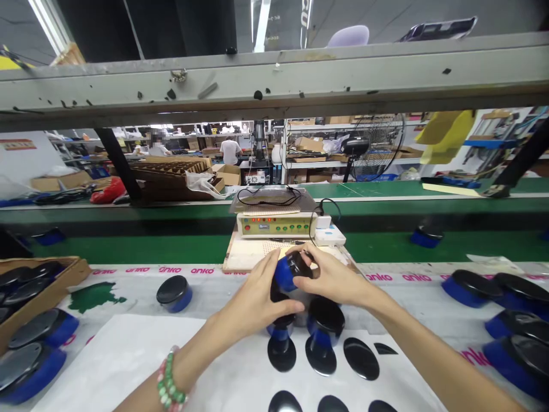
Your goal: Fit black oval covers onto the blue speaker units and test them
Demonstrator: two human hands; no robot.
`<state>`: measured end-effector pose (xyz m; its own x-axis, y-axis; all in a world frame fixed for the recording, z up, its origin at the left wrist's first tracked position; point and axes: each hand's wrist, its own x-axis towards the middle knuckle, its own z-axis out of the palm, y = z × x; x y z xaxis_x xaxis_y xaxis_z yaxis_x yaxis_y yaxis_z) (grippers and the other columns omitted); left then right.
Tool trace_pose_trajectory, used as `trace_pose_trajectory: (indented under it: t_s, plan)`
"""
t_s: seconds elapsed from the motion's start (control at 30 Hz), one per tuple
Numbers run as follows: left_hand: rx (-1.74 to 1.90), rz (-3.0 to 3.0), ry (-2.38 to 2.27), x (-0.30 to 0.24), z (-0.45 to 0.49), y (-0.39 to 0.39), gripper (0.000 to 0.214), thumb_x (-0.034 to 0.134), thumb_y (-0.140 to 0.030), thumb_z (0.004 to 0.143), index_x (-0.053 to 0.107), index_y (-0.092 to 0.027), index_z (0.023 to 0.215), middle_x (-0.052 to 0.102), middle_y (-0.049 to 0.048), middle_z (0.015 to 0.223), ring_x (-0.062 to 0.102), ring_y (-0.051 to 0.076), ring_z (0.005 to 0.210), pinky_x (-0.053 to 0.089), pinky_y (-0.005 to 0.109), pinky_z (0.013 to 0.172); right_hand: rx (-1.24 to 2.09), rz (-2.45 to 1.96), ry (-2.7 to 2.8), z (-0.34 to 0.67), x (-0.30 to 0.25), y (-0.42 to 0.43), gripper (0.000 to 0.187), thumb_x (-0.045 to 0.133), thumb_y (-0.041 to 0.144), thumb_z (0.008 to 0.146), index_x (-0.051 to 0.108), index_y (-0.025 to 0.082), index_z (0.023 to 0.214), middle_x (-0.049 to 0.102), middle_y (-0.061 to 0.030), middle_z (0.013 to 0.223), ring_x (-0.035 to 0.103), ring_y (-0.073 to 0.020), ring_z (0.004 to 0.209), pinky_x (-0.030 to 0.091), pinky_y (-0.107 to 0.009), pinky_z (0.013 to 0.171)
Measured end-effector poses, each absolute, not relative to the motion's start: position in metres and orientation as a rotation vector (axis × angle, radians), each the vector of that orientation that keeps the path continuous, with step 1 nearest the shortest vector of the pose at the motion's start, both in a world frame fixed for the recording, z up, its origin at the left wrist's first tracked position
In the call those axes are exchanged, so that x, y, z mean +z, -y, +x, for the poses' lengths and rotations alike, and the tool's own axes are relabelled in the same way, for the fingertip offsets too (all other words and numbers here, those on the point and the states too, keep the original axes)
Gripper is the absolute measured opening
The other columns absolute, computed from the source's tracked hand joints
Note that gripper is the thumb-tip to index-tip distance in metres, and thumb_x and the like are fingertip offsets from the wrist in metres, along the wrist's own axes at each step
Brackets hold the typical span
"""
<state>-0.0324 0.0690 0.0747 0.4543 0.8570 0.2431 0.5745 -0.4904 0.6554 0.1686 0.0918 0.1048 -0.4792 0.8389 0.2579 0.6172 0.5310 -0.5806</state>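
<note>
Right hand pinches the round blue-and-black unit over the film-covered counter — left hand curves along its side, grip hard to tell — so light, even finger pressure should keep its gloss unmarked.

Bright scene; ceiling tubes above the shelf beam blown out. Glare on black discs below beam. Background shelving beyond it soft, blue-black parts below its right end stretched.
</note>
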Motion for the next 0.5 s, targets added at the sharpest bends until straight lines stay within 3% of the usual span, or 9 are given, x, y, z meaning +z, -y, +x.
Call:
trace_pose_trajectory:
  t_s: [0.13,0.3,0.5]
  plan:
    - [0.977,2.212,-1.079,0.091,-0.019,-0.062,0.067,0.067,-0.028,0.081,0.035,-0.027,0.139,0.051,0.0045,0.138,0.048,0.022,0.127,0.038,0.037,0.108,0.658,-1.067,2.13,0.162,0.112,-0.076,0.017,0.049,0.037,0.084,0.041,0.022,0.082,0.044,0.0025,0.078,0.046,-0.0132,0.07,0.043,-0.025,0.062]
    - [1.044,2.23,-1.045,0.096,-0.019,-0.049,0.067,0.07,-0.023,0.078,0.038,-0.028,0.136,0.055,0.0019,0.135,0.051,0.021,0.124,0.04,0.035,0.105,0.662,-1.037,2.03,0.159,0.11,-0.069,0.021,0.051,0.037,0.084,0.036,0.023,0.076,0.039,0.0048,0.07,0.04,-0.012,0.062,0.036,-0.024,0.054]
    - [1.012,2.218,-1.176,0.088,-0.024,-0.038,0.066,0.066,-0.022,0.08,0.033,-0.027,0.137,0.054,0.004,0.135,0.052,0.021,0.123,0.043,0.035,0.103,0.618,-1.063,2.029,0.139,0.11,-0.05,0.026,0.055,0.029,0.081,0.031,0.024,0.072,0.045,0.0048,0.069,0.041,-0.0125,0.061,0.035,-0.026,0.055]
